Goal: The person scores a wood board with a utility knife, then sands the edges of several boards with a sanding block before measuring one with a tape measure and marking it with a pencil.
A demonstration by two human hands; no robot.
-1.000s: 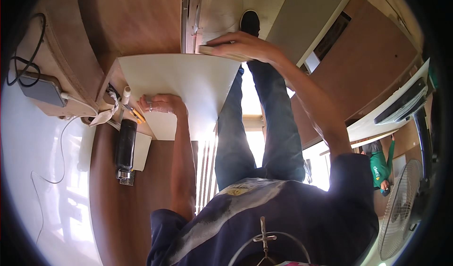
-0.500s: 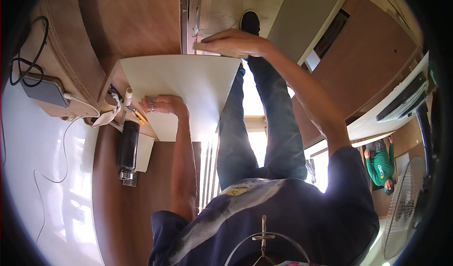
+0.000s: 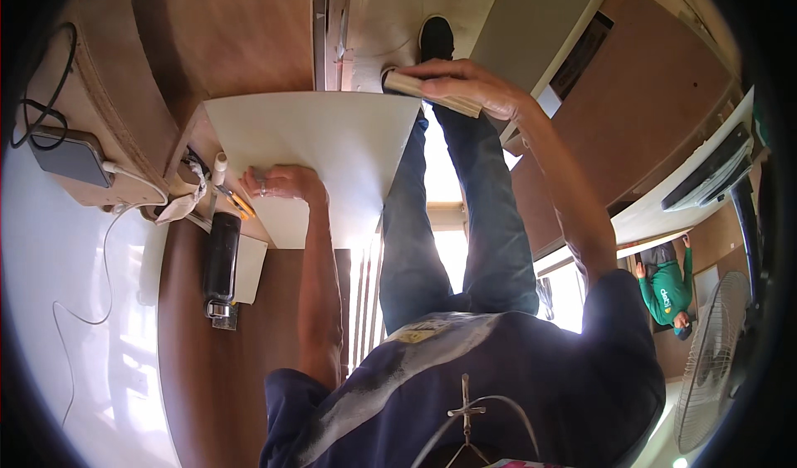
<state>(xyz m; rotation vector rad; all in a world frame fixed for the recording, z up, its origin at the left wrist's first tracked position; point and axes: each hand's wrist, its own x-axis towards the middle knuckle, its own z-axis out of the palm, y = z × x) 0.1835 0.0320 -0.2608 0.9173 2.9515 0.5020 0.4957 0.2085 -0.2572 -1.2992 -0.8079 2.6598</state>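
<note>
My right hand (image 3: 486,90) is closed around a flat, pale wooden block (image 3: 440,94), just beyond the far right corner of a smooth white panel (image 3: 332,148). The block's left end is close to that corner; whether they touch I cannot tell. My left hand (image 3: 286,182), with a ring on one finger, is at the panel's left edge, its fingers bent against it. Right beside those fingers lie an orange-and-black cutter (image 3: 238,204) and a small white bottle (image 3: 220,167). A crumpled whitish cloth (image 3: 184,202) is a little further left.
A black bottle (image 3: 222,260) lies on the brown surface at left. Further left are a phone (image 3: 73,156), a white cable (image 3: 106,256) and a black cord (image 3: 41,115). Large boards stand at right (image 3: 639,119). A person in green (image 3: 667,289) and a fan (image 3: 712,360) are far right.
My right hand has moved right along the panel's far edge with the wooden block, past the corner. My left hand stays at the panel's left edge.
</note>
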